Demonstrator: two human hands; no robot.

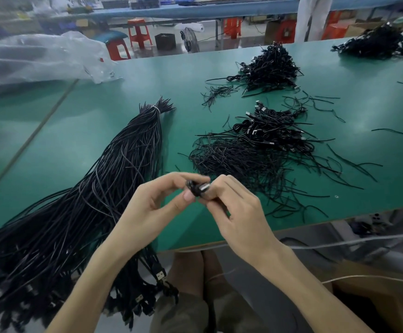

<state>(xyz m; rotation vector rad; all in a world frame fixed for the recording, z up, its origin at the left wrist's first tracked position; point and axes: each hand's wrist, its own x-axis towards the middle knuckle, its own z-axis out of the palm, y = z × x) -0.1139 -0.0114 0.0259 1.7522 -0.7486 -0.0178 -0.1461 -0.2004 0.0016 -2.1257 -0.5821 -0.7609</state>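
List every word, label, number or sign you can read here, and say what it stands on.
No text here can be read.
Plastic bag: a red mark and dark print near its corner, too blurred to read.
Black box: a pale mark on its front, too blurred.
Metal plug: a mark, too small to read.
Coiled cable pinched by the left hand and right hand: no print shows.

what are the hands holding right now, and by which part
A small coiled black cable with a silver plug, pinched between both hands: the left hand grips the coil, the right hand the plug end.
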